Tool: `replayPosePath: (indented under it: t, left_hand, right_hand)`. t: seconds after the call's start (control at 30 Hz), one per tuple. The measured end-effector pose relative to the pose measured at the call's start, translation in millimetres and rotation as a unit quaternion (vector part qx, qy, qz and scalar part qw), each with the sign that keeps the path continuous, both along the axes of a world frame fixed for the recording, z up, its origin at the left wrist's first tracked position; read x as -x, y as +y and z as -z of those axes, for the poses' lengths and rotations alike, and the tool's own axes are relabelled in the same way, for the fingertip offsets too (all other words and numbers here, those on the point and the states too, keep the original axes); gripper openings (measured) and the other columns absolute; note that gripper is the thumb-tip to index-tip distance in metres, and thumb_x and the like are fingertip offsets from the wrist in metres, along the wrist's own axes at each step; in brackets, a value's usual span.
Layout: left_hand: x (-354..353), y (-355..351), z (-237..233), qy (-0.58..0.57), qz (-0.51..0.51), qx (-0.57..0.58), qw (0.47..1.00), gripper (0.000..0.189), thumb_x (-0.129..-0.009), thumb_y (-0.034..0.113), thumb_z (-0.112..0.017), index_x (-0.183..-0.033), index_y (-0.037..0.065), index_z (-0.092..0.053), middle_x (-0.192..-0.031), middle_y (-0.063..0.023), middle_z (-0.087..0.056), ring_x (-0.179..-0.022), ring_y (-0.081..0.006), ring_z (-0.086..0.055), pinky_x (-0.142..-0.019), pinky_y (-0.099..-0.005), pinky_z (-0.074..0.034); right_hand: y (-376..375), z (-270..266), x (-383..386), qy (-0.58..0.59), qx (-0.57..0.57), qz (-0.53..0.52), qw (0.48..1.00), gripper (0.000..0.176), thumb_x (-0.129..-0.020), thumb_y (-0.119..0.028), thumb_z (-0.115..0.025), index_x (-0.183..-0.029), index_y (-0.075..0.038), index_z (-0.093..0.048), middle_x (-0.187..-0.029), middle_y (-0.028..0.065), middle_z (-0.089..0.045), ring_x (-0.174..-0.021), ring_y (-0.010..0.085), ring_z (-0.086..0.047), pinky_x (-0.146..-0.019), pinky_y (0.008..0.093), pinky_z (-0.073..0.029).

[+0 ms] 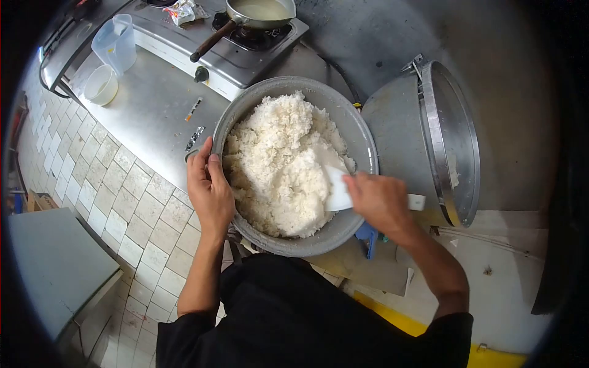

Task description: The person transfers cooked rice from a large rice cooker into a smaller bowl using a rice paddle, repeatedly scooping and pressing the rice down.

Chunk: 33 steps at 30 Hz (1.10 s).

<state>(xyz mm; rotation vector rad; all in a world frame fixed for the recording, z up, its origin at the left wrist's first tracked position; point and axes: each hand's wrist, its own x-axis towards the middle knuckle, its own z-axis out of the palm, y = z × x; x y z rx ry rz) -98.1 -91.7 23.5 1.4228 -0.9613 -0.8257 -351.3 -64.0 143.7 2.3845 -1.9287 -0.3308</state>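
Note:
A large round grey pot [294,248] full of white rice [279,159] stands in front of me. My left hand [210,187] grips the pot's left rim, with the thumb near the inner edge and the fingers on the outside. In my right hand [380,199], closed around its handle, is a white paddle [338,189]. The paddle's blade rests against the right side of the rice, inside the pot. Rice is heaped higher toward the back of the pot.
Behind the pot, a saucepan [261,23] sits on a gas stove [245,61]. A clear jug [115,43] and a small tub [101,85] stand on the metal counter [147,116]. At the right is a large metal vessel with an open hinged lid [469,141].

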Motion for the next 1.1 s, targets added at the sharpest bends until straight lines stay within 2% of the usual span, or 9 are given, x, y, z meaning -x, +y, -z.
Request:
replayPosePath:
  t: [0.17, 0.23, 0.4, 0.7, 0.77, 0.8, 0.87, 1.03, 1.1]
  left_hand:
    - [-3, -6, 0, 0.012, 0.003, 0.009, 1.0, 0.029, -0.099, 0.01, -0.047, -0.122, -0.004, -0.058, -0.087, -0.0011, -0.047, -0.07, -0.0069, -0.042, -0.064, -0.0211, -0.036]
    - [-6, -8, -1, 0.025, 0.016, -0.008, 1.0, 0.029, -0.099, 0.011, -0.047, -0.122, -0.004, -0.058, -0.09, -0.0011, -0.05, -0.072, -0.0064, -0.043, -0.064, -0.0204, -0.037]
    - [-5, -8, -6, 0.026, 0.015, -0.019, 0.999, 0.03, -0.099, 0.012, -0.048, -0.123, -0.002, -0.058, -0.092, -0.0005, -0.051, -0.071, -0.0061, -0.043, -0.065, -0.0205, -0.037]
    - [-4, -8, -5, 0.032, 0.007, -0.022, 0.999, 0.029, -0.1, 0.013, -0.049, -0.124, 0.0, -0.059, -0.095, 0.0008, -0.053, -0.073, -0.0033, -0.044, -0.066, -0.0185, -0.038]
    - [-7, -7, -5, 0.039, 0.032, -0.054, 0.997, 0.036, -0.101, 0.018, -0.047, -0.128, -0.005, -0.053, -0.12, -0.0145, -0.061, -0.108, -0.0162, -0.057, -0.096, -0.029, -0.042]
    - [-7, -7, -6, 0.039, 0.031, -0.053, 0.997, 0.036, -0.101, 0.018, -0.047, -0.128, -0.005, -0.053, -0.12, -0.0145, -0.061, -0.108, -0.0162, -0.057, -0.096, -0.029, -0.042]
    - [-5, -8, -7, 0.028, 0.008, -0.025, 0.999, 0.029, -0.099, 0.012, -0.049, -0.124, 0.0, -0.059, -0.094, 0.0016, -0.053, -0.072, -0.0033, -0.043, -0.065, -0.0189, -0.037]
    - [-6, -8, -7, 0.03, 0.012, -0.038, 0.999, 0.029, -0.099, 0.012, -0.049, -0.124, 0.0, -0.059, -0.093, 0.0017, -0.051, -0.072, -0.0037, -0.043, -0.066, -0.0187, -0.037]
    - [-5, -9, -5, 0.017, 0.013, -0.034, 0.999, 0.029, -0.1, 0.012, -0.049, -0.124, 0.0, -0.059, -0.093, 0.0014, -0.051, -0.073, -0.004, -0.043, -0.066, -0.0186, -0.037]
  right_hand:
    - [-17, -1, -17, -0.028, 0.003, -0.06, 0.998, 0.039, -0.096, -0.034, -0.05, -0.072, -0.007, -0.065, -0.056, 0.011, -0.062, -0.049, 0.0276, -0.064, -0.048, 0.0389, -0.051]
    - [-25, -33, -16, 0.048, -0.083, -0.054, 0.994, 0.039, -0.097, -0.032, -0.047, -0.074, -0.007, -0.066, -0.058, 0.0094, -0.064, -0.051, 0.0245, -0.064, -0.049, 0.0365, -0.051]
    - [-23, -122, -13, 0.157, -0.092, 0.023, 0.983, 0.034, -0.097, -0.029, -0.049, -0.077, -0.009, -0.067, -0.059, 0.0078, -0.064, -0.054, 0.0213, -0.065, -0.053, 0.0338, -0.051]
    - [-37, -21, 25, 0.156, -0.043, -0.04, 0.986, 0.03, -0.093, -0.029, -0.054, -0.076, -0.008, -0.066, -0.061, 0.0082, -0.065, -0.055, 0.0228, -0.066, -0.051, 0.0338, -0.05]
    - [-48, -11, 27, 0.166, -0.062, -0.031, 0.984, 0.03, -0.092, -0.03, -0.055, -0.075, -0.008, -0.066, -0.061, 0.008, -0.066, -0.056, 0.0217, -0.066, -0.053, 0.0346, -0.051]
    - [-53, -11, 29, 0.166, -0.051, -0.048, 0.984, 0.03, -0.092, -0.031, -0.056, -0.075, -0.009, -0.066, -0.062, 0.0079, -0.066, -0.056, 0.0213, -0.066, -0.054, 0.0341, -0.05]
    - [-59, -20, 31, 0.167, -0.035, -0.07, 0.983, 0.03, -0.091, -0.032, -0.057, -0.074, -0.009, -0.066, -0.063, 0.0078, -0.066, -0.056, 0.0209, -0.066, -0.055, 0.0335, -0.05]
    - [-62, -109, 7, 0.202, 0.005, -0.138, 0.97, 0.032, -0.09, -0.037, -0.058, -0.071, -0.012, -0.063, -0.06, 0.0053, -0.064, -0.052, 0.02, -0.063, -0.056, 0.0316, -0.045]
    - [-54, -94, 5, 0.198, -0.014, -0.182, 0.963, 0.032, -0.09, -0.037, -0.058, -0.071, -0.012, -0.062, -0.058, 0.0045, -0.063, -0.051, 0.02, -0.062, -0.056, 0.0325, -0.045]
